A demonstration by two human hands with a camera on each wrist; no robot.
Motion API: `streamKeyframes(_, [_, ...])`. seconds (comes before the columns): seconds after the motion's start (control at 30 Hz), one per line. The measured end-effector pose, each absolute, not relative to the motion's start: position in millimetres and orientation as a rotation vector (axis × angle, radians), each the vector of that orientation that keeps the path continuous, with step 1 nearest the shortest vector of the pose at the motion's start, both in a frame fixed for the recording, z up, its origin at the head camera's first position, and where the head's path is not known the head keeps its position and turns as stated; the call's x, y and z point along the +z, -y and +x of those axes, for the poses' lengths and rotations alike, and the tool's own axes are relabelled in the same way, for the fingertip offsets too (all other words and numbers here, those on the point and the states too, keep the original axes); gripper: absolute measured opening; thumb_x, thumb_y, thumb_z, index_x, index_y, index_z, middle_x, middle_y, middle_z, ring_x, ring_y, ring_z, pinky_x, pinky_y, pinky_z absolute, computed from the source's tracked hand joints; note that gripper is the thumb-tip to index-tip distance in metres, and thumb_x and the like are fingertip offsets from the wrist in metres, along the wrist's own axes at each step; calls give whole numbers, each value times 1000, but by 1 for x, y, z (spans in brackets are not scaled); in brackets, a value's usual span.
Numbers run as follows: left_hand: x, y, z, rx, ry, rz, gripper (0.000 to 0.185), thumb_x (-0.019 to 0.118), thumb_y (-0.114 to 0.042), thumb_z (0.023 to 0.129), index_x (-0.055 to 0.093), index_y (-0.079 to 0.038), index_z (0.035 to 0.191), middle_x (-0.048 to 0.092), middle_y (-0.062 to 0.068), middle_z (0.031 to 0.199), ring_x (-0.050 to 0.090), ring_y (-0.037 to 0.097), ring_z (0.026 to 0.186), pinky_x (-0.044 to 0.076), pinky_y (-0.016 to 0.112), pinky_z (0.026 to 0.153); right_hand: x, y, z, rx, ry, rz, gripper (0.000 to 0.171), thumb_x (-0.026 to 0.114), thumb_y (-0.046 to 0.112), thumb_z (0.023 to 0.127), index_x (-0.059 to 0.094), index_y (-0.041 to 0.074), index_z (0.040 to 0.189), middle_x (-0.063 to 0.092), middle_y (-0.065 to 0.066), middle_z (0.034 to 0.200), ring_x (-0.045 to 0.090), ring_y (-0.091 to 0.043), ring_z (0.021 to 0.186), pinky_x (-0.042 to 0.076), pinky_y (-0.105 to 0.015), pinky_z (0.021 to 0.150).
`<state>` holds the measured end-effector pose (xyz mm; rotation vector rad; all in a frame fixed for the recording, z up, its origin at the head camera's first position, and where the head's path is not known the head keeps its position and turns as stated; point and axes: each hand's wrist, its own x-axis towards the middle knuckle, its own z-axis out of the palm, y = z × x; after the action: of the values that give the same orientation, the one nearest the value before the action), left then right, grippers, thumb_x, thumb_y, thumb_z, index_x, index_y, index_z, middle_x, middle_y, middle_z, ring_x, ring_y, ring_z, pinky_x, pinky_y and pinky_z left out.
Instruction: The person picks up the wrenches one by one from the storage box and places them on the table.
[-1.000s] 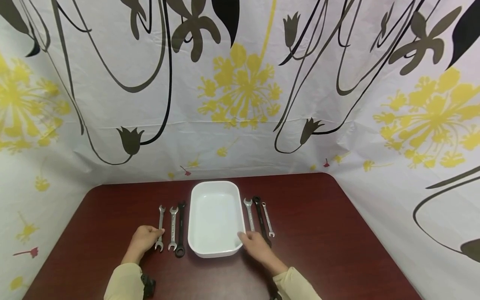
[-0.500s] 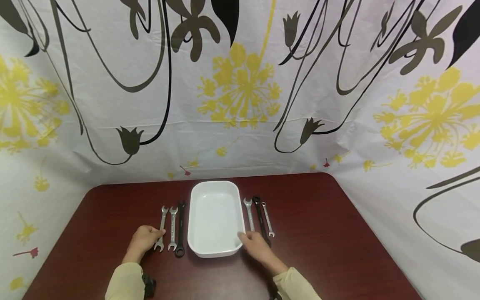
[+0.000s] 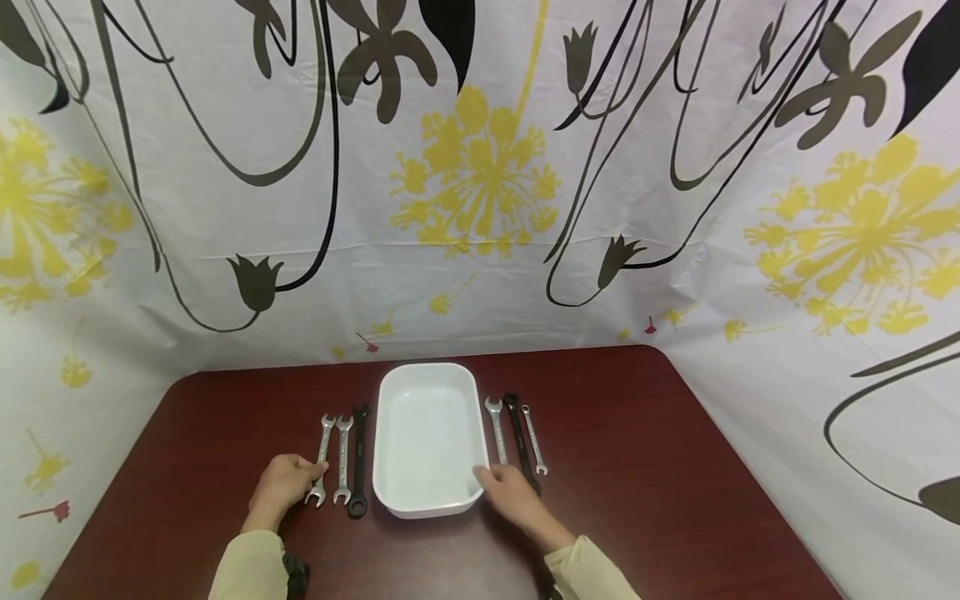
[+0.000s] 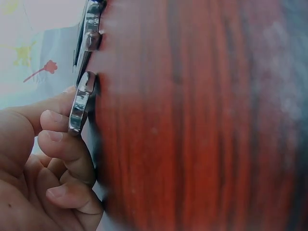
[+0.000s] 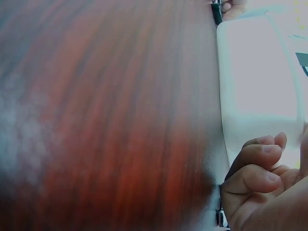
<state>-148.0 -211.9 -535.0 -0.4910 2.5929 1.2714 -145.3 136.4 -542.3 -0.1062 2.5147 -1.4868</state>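
Note:
My left hand (image 3: 281, 485) pinches the leftmost silver open-end wrench (image 3: 325, 439) by its lower shaft, with thumb and fingers over it. In the left wrist view, one shiny end of this wrench (image 4: 79, 103) shows beside the curled fingers. Immediately to its right lie another silver open-end wrench (image 3: 343, 458) and a black wrench (image 3: 359, 458), both lengthwise. A white rectangular tray (image 3: 427, 512), with nothing in it, sits at mid-table. My right hand (image 3: 513, 497) holds its right rim near the front corner, thumb over the edge, partly covering the wrenches behind.
Right of the tray lie a silver wrench (image 3: 497, 433), a black wrench (image 3: 517, 433) and a small slim silver wrench (image 3: 534, 440). All of this is on a dark red wooden table (image 3: 645, 500). A flower-patterned white cloth (image 3: 480, 308) hangs behind and at both sides.
The far end of the pinched wrench has swung right, closer to the silver wrench beside it. The left hand has barely shifted. The right hand keeps its hold on the tray.

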Motion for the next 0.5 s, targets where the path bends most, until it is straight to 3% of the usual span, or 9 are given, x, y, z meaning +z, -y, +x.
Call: streamKeyframes(0.5, [-532, 208, -149, 1257, -2601, -466, 29, 56, -28, 94, 60, 0, 87, 51, 1, 62, 46, 15, 55, 36, 31, 53, -543, -140, -147, -1457, -2537, -101, 39, 51, 35, 97, 44, 16, 65, 41, 5, 56, 33, -9, 50, 27, -23, 47])
